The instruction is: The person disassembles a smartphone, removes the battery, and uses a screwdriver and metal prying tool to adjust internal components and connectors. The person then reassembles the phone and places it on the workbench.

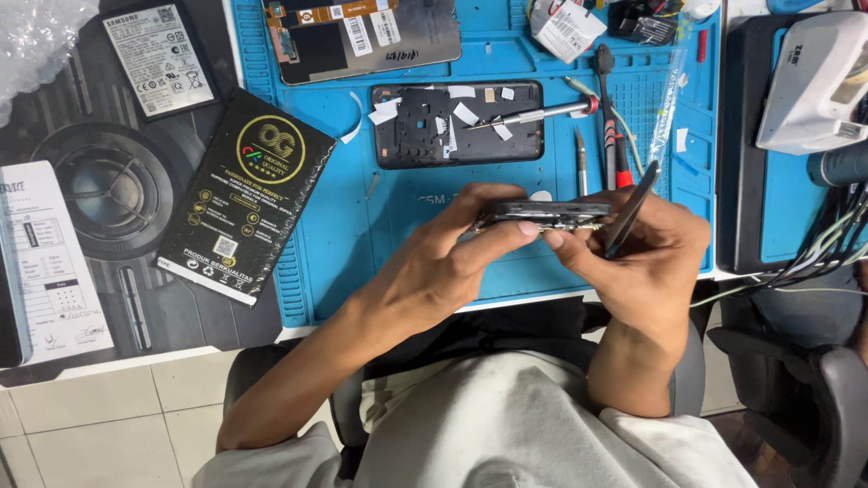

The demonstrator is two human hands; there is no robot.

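Both hands hold a dark phone body (547, 213) edge-on above the blue work mat (380, 226). My left hand (452, 258) pinches its left end between thumb and fingers. My right hand (646, 253) grips the right end and also holds a thin dark pry tool (633, 210) slanting up to the right. On the mat behind lies a black phone frame (457, 124) with white tape scraps on it and a screwdriver (542, 114) resting across it.
A display panel (362, 36) lies at the mat's top. A black packet (244, 194) and a phone battery (160, 59) sit left of the mat. Tweezers and a red-handled tool (615, 136) lie right of the frame. A white device (814, 81) and cables (832, 244) stand at the right.
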